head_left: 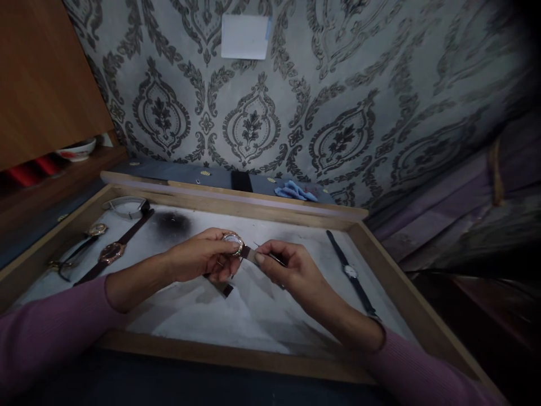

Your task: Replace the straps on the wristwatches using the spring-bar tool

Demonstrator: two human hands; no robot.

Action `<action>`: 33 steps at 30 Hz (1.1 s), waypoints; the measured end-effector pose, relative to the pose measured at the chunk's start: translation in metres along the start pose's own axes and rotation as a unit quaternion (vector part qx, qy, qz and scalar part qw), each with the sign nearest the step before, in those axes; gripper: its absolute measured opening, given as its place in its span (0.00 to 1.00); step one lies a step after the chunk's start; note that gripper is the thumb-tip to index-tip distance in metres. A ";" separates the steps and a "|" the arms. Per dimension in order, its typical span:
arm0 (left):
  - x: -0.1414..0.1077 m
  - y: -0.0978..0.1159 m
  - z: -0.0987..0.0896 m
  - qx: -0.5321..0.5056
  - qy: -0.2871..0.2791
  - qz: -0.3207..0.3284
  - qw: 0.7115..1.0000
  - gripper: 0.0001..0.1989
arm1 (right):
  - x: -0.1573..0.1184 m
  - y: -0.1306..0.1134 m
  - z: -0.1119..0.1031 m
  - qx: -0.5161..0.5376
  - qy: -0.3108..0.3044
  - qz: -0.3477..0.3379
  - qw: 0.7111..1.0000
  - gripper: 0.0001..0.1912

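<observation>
My left hand (pixel 207 255) is closed round a wristwatch (pixel 233 242) with a round, pale face and a shiny gold-toned rim, the thumb lying on its edge. A short brown and beige strap piece (pixel 250 254) runs from the watch case to my right hand (pixel 287 265), whose thumb and finger pinch it. A thin dark tool (pixel 277 259), its exact kind unclear, also sits in my right hand. Below my left hand another brown-tipped strap part (pixel 222 287) shows; whether it joins the watch is hidden by the fingers.
A shallow wooden-rimmed tray (pixel 220 348) with a white bottom surrounds the work. Several other watches lie inside, including a brown-strapped one (pixel 112 252) at left and a dark-strapped one (pixel 350 272) at right. A blue cloth (pixel 295 191) lies behind the far rim, before the patterned wall.
</observation>
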State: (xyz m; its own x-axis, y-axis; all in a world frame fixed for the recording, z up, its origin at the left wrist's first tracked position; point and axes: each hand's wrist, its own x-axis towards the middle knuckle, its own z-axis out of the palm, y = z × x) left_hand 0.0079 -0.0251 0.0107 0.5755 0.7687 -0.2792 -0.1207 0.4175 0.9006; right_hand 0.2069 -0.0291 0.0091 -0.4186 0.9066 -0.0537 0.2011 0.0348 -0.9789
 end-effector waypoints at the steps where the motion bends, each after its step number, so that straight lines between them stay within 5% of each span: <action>1: 0.000 0.000 -0.001 0.003 -0.003 0.000 1.000 0.11 | 0.000 0.000 0.000 0.003 -0.003 0.000 1.000 0.12; 19: -0.002 0.003 -0.005 0.044 -0.041 0.021 0.998 0.11 | -0.001 -0.008 -0.002 0.004 -0.022 -0.007 1.000 0.13; 33: 0.005 -0.002 0.003 -0.053 0.112 0.095 0.988 0.16 | 0.002 0.001 0.009 0.126 -0.021 0.008 0.992 0.18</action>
State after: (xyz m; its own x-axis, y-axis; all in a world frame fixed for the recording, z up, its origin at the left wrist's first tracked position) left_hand 0.0137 -0.0236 0.0086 0.3426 0.9208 -0.1861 -0.2996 0.2949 0.9073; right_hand 0.1985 -0.0308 0.0059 -0.4555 0.8872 -0.0732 -0.0164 -0.0906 -0.9958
